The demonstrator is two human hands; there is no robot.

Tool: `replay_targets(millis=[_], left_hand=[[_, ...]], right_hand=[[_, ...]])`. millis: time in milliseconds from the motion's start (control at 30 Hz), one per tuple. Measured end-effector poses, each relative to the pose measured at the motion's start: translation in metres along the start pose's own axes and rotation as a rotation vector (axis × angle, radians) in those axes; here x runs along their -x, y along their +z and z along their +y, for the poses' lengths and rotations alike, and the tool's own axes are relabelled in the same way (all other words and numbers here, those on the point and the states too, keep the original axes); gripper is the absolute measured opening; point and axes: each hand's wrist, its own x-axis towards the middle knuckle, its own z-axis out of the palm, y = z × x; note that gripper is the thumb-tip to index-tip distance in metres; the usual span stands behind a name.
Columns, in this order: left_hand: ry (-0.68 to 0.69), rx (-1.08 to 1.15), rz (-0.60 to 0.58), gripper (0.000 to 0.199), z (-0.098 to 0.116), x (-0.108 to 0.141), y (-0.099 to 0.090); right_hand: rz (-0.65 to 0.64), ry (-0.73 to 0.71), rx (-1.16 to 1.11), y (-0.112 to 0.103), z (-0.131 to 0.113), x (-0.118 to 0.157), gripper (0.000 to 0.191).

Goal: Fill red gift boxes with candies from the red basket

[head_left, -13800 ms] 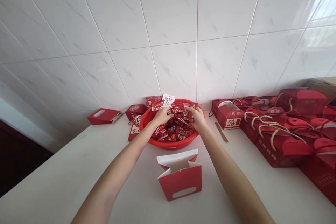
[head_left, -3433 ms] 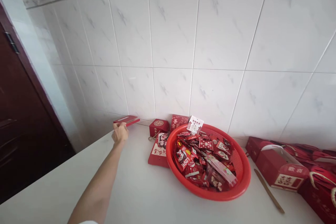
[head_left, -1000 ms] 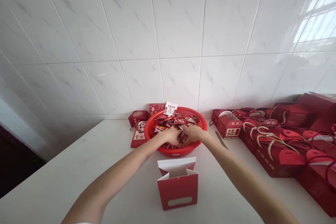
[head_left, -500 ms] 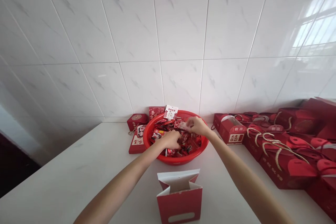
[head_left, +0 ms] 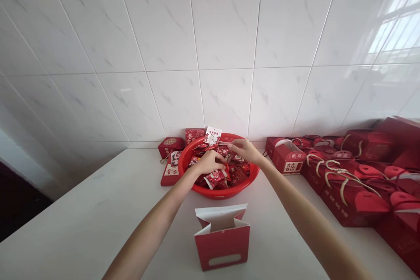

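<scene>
A round red plastic basket (head_left: 226, 193) is heaped with small wrapped candy packets. Over its left half is my left hand (head_left: 211, 161), fingers curled closed on a red candy packet (head_left: 215, 178) with pale printing. On the basket's right side my right hand (head_left: 245, 150) is in a pinch, fingertips at the back of the heap; what they hold is too small to make out. A white printed card (head_left: 213, 135) leans at the basket's rear edge. In front of the basket stands a red paper gift box (head_left: 222, 247), upright, with its top flaps apart.
Left of the basket lie small red boxes (head_left: 171, 146) and a flat red packet (head_left: 169, 178). To the right stands a windowed red box (head_left: 288, 157) beside many red gift boxes with rope handles (head_left: 356, 201). A tiled wall (head_left: 226, 96) rises behind the white counter (head_left: 98, 210).
My left hand has risen slightly from the heap, with a red packet now showing beneath it. My right hand has shifted a little toward the back of the basket. The view has tilted slightly.
</scene>
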Motion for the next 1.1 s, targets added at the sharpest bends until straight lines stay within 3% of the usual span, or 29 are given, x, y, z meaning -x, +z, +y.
replay_targets(millis=[167, 333, 633, 800, 1100], left_hand=[[0.027, 0.316, 0.205, 0.025, 0.0, 0.0, -0.005], [0.004, 0.437, 0.317, 0.032, 0.003, 0.003, -0.006], [-0.001, 0.4, 0.275, 0.033, 0.014, 0.008, -0.007], [0.028, 0.401, 0.289, 0.037, 0.014, 0.008, -0.007], [0.054, 0.504, 0.2, 0.047, 0.012, 0.004, -0.005]], right_hand=[[-0.152, 0.046, -0.269, 0.007, 0.002, 0.02, 0.048], [-0.128, 0.081, -0.311, 0.014, 0.006, 0.027, 0.045], [0.069, 0.131, -0.415, 0.011, -0.005, 0.034, 0.032], [0.097, 0.174, -0.474, 0.011, -0.006, 0.035, 0.038], [0.129, 0.18, -0.564, 0.011, -0.01, 0.037, 0.052]])
